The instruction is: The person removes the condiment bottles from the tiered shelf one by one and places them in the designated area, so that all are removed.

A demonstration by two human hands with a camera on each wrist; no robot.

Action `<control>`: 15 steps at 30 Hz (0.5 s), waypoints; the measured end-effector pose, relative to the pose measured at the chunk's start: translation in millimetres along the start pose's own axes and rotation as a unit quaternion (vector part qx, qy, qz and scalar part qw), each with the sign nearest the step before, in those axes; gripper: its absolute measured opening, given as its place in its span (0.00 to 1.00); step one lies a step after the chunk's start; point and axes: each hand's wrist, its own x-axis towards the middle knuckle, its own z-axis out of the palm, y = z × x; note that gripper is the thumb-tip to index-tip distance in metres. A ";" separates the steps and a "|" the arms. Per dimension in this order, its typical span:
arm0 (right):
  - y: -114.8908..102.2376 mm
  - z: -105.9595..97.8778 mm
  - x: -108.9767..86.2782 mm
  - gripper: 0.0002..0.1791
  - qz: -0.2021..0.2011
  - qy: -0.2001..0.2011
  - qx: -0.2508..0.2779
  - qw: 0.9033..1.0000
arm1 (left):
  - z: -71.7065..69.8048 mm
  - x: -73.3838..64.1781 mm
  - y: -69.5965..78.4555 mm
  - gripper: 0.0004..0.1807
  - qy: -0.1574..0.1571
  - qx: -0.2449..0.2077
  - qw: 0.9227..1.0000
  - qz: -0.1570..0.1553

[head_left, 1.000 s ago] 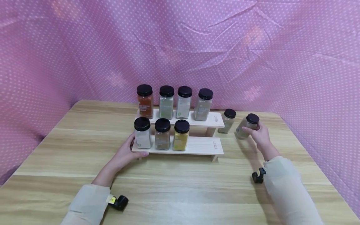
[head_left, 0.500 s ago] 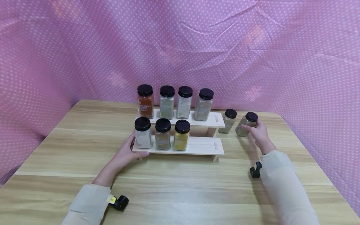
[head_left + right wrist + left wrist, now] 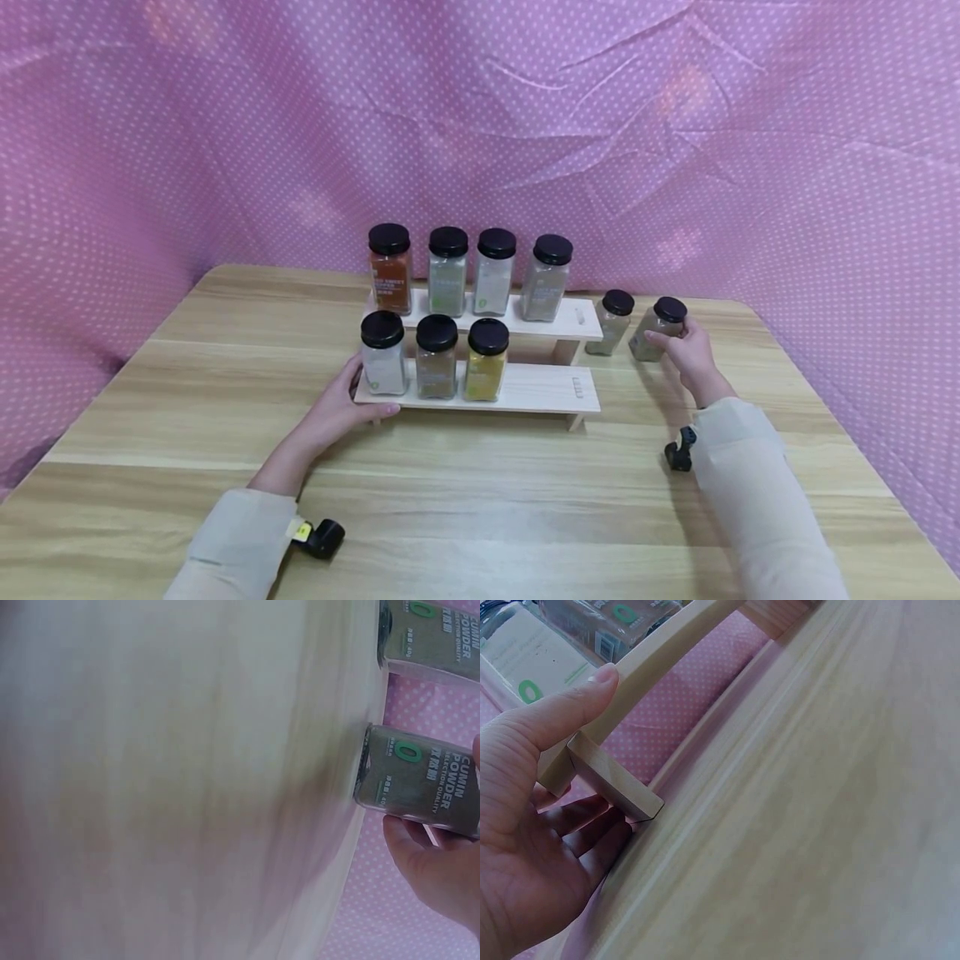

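My right hand (image 3: 689,357) grips a black-lidded spice jar (image 3: 657,332) at the right of the table. Its label reads "CUMIN POWDER" in the right wrist view, where the jar's base (image 3: 363,769) is right at the tabletop. A second cumin jar (image 3: 610,323) stands just to its left, beside the rack. My left hand (image 3: 336,408) holds the left end of a two-tier wooden spice rack (image 3: 536,389). In the left wrist view the thumb (image 3: 577,705) lies along the shelf's front edge, and the other fingers reach behind the short leg (image 3: 615,780).
On the upper tier stand several jars, among them a red one (image 3: 392,282) and a grey-brown one (image 3: 544,292). The lower tier carries a white jar (image 3: 385,368), a brown jar (image 3: 436,371) and a yellow jar (image 3: 485,375). Pink dotted cloth (image 3: 480,125) hangs behind the table (image 3: 480,517).
My right hand and its jar have shifted slightly away from me, and the jar stands more upright than a second ago. The left hand keeps its hold on the rack.
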 end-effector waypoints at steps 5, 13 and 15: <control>1.7 1.0 1.0 0.33 -0.009 0.001 0.001 1.000 | 0.1 0.2 1.0 0.50 0.000 -0.001 1.000 0.001; 18.5 -1.4 10.0 0.40 -0.013 -0.007 0.010 1.000 | 0.5 -1.1 3.7 0.50 0.002 -0.008 1.000 0.004; 29.2 -4.0 16.1 0.42 -0.019 -0.013 0.014 1.000 | 0.7 -1.8 4.1 0.50 0.003 -0.006 1.000 0.003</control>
